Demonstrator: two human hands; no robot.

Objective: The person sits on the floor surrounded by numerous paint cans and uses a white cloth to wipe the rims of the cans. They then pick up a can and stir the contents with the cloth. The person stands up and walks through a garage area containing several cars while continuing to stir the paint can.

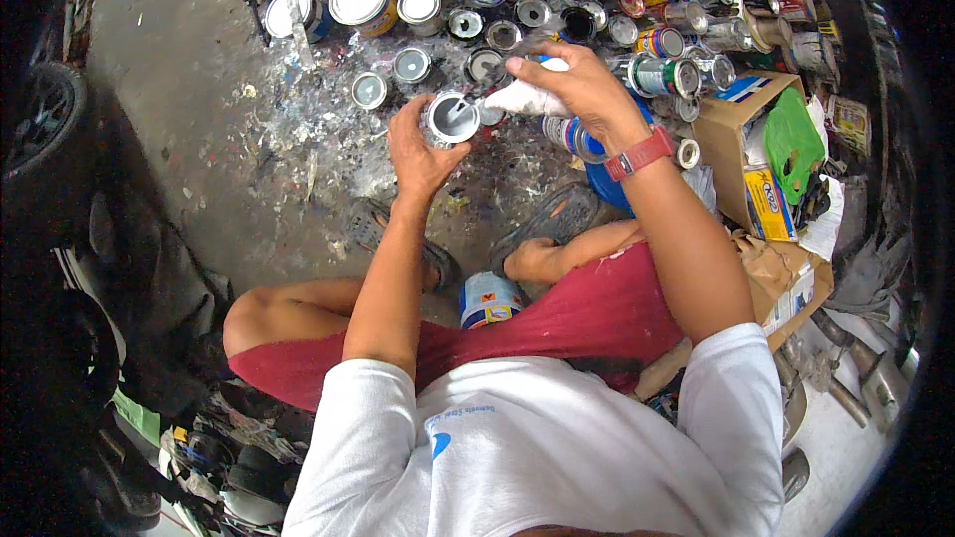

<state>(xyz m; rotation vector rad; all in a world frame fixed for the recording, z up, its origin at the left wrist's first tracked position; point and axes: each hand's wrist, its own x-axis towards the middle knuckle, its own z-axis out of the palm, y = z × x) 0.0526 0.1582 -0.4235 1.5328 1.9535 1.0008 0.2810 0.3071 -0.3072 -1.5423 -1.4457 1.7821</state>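
Above the paint-spattered concrete floor (249,139), between the knees of a person crouching in red shorts, the left hand (418,144) is wrapped around a small open tin (450,119), held upright with its mouth facing the camera; grey-white paint shows inside. The right hand (582,85), with a red watch at the wrist, is closed around a white pouch (524,97) tilted with its narrow end at the tin's rim, a thin white streak running from it into the tin. Judged step: adding white material to the tin, in mid-pour. How full the tin is cannot be read with certainty. The next move would call for easing the pouch upright without dripping, while the left hand keeps the tin level. Behind the hands, many open and lidded paint cans (517,0) stand crowded on the floor; a cardboard box (731,124) with a green bag sits to the right, and a blue-and-white can (487,298) stands near the feet.
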